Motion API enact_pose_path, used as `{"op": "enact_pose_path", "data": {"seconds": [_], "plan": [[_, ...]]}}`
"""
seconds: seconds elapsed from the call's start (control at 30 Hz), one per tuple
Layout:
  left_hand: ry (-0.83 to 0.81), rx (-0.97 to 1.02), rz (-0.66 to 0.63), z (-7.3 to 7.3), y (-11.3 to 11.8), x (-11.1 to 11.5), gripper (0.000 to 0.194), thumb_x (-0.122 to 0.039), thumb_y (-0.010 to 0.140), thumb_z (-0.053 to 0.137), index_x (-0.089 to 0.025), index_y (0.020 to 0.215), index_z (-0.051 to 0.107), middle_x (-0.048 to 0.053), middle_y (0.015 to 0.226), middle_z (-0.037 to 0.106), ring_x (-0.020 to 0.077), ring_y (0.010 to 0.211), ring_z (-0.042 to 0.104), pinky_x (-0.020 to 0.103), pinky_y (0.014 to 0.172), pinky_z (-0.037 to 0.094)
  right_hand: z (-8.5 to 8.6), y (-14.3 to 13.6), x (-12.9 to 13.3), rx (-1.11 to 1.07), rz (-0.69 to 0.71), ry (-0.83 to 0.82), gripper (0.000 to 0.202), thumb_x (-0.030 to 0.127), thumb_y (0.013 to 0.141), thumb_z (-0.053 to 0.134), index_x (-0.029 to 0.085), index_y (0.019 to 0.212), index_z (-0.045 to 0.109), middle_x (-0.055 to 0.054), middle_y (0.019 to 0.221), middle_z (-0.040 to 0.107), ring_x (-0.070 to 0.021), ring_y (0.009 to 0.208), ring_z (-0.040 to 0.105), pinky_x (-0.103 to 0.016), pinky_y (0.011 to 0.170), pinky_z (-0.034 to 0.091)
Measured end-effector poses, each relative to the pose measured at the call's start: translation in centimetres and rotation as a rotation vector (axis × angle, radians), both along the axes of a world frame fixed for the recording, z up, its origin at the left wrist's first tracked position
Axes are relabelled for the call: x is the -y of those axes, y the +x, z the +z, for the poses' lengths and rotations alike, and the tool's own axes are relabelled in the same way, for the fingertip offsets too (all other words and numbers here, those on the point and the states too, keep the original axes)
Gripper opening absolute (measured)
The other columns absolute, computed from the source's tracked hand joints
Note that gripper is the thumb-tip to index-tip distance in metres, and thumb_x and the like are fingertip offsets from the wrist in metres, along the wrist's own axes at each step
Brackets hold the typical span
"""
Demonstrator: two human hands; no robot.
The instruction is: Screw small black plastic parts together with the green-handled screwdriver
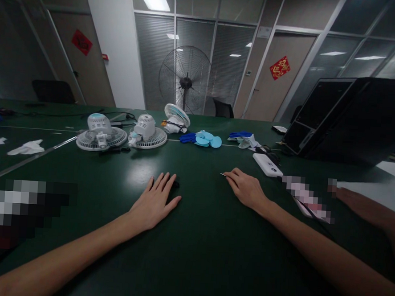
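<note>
On the dark green table (191, 250), my left hand (152, 203) lies palm down with its fingers spread. A small black object (176, 184) shows beside its fingertips, partly hidden. To the right, my right hand (246, 187) has its fingers closed round a thin, pale metallic object (223, 174), whose tip sticks out to the left. What the rest of that object looks like is hidden by the fingers. A white power bank (267, 165) with a cable lies beyond my right hand.
Small white fans (101, 133) and light blue fan blades (208, 139) lie farther back, near blue-and-white gloves (243, 139). A black computer case (349, 119) stands right. Another person's hand (348, 197) rests at the right edge.
</note>
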State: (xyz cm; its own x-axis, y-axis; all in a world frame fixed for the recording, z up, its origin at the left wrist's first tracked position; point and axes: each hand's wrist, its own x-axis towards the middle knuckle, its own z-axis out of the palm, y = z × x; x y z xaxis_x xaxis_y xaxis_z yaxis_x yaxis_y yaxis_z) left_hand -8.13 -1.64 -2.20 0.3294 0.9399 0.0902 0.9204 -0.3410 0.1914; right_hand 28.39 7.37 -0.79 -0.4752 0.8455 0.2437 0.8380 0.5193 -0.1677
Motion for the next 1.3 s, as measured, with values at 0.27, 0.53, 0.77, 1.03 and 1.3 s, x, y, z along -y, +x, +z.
{"op": "enact_pose_path", "data": {"seconds": [0.27, 0.53, 0.77, 1.03, 1.3], "plan": [[-0.027, 0.04, -0.059, 0.2, -5.1, -2.7, 0.083, -0.068, 0.105, 0.031, -0.022, 0.171, 0.011, 0.011, 0.174, 0.022, 0.0298, 0.161, 0.023, 0.051, 0.131, 0.016, -0.5, 0.1, -0.2, 0.023, 0.0, 0.05, 0.04, 0.039, 0.111, 0.04, 0.022, 0.14, 0.063, -0.01, 0.12, 0.065, -0.0227, 0.09, 0.068, -0.033, 0.068, 0.056], [-0.026, 0.064, 0.191, 0.7, -14.7, -7.8, 0.083, -0.069, 0.102, 0.033, -0.019, 0.168, 0.031, 0.014, 0.169, 0.036, 0.0398, 0.154, 0.036, 0.057, 0.123, 0.033, -0.4, 0.2, 0.2, 0.022, -0.012, 0.064, 0.039, 0.039, 0.111, 0.039, 0.023, 0.139, 0.063, -0.009, 0.12, 0.065, -0.0217, 0.088, 0.068, -0.032, 0.067, 0.055], [-0.058, 0.05, 0.316, 0.1, -20.9, -10.6, 0.084, -0.069, 0.1, 0.034, -0.022, 0.169, 0.028, 0.013, 0.171, 0.033, 0.042, 0.153, 0.037, 0.056, 0.119, 0.038, -0.5, 0.2, 0.2, 0.015, -0.026, 0.054, 0.04, 0.04, 0.111, 0.04, 0.023, 0.138, 0.064, -0.009, 0.12, 0.065, -0.0217, 0.089, 0.068, -0.032, 0.067, 0.054], [-0.057, 0.04, 0.366, 1.0, -21.3, -10.4, 0.077, -0.055, 0.101, 0.034, -0.016, 0.167, 0.032, 0.014, 0.17, 0.035, 0.0414, 0.153, 0.037, 0.053, 0.122, 0.034, -0.5, 0.3, 0.3, 0.011, -0.018, 0.059, 0.038, 0.039, 0.112, 0.04, 0.023, 0.138, 0.063, -0.009, 0.119, 0.065, -0.0218, 0.09, 0.068, -0.032, 0.067, 0.055], [0.068, 0.023, 0.353, 0.9, -21.5, -10.2, 0.065, -0.015, 0.098, 0.036, -0.005, 0.162, 0.038, 0.02, 0.151, 0.059, 0.0325, 0.126, 0.066, 0.039, 0.106, 0.05, -0.8, 0.3, 0.0, -0.003, -0.026, 0.057, 0.04, 0.041, 0.112, 0.039, 0.024, 0.138, 0.063, -0.009, 0.119, 0.065, -0.0226, 0.089, 0.068, -0.033, 0.067, 0.055]]}}
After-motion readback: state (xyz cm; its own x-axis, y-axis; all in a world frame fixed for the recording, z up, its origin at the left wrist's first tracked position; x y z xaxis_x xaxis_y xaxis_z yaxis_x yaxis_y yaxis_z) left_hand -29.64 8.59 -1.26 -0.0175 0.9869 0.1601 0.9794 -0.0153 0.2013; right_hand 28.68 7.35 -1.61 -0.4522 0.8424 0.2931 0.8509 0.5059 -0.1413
